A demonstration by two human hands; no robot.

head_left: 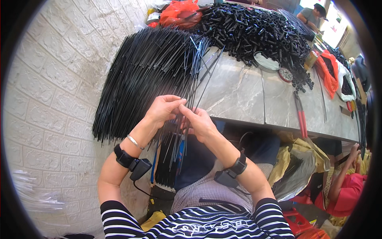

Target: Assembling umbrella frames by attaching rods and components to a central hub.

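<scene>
My left hand [162,108] and my right hand [201,122] meet at their fingertips over the table's front edge. Both are closed in a pinch; whatever lies between the fingers is too small to make out. Right beside them is a large bundle of long, thin black rods [135,75], which reaches past the edge of the table. A few loose black rods [207,75] slant off its right side, passing behind my hands. More rods [172,139] hang beneath my wrists.
Short black tubular parts [246,30] form a big heap at the back. A round dish [267,61], a small tub [285,74] and red-handled pliers [300,115] lie on the grey marbled tabletop [238,95]. A white brick-patterned wall [55,99] borders the left. Other people [314,18] sit at the right.
</scene>
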